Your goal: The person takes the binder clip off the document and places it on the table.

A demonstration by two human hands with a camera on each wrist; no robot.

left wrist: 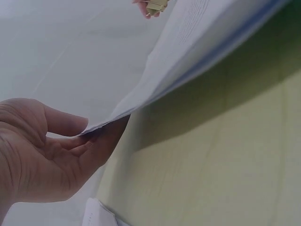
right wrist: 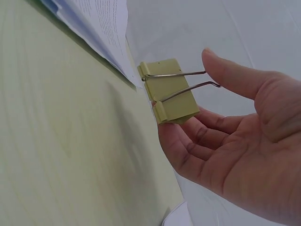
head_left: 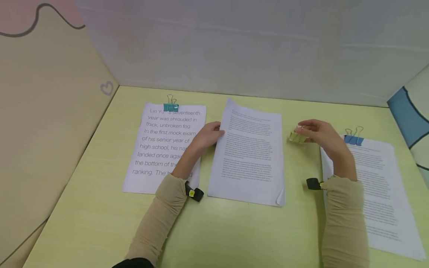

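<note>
Teal metal binder clip (head_left: 171,107) on white printed sheets (head_left: 157,149) at left. Left hand (head_left: 207,134)'s pinching the left edge of an unclipped white paper stack (head_left: 249,156), long axis pointing toward the table (head_left: 234,238)'s far edge. Right hand (head_left: 320,134)'s gripping a yellow metal binder clip (right wrist: 176,89), just off that stack's right edge, nearer its far corner.

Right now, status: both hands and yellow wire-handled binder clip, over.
Left hand pinches middle white paper stack by left edge. Right hand holds binder clip, apart from stack. Nothing visible between clip and stack.
</note>
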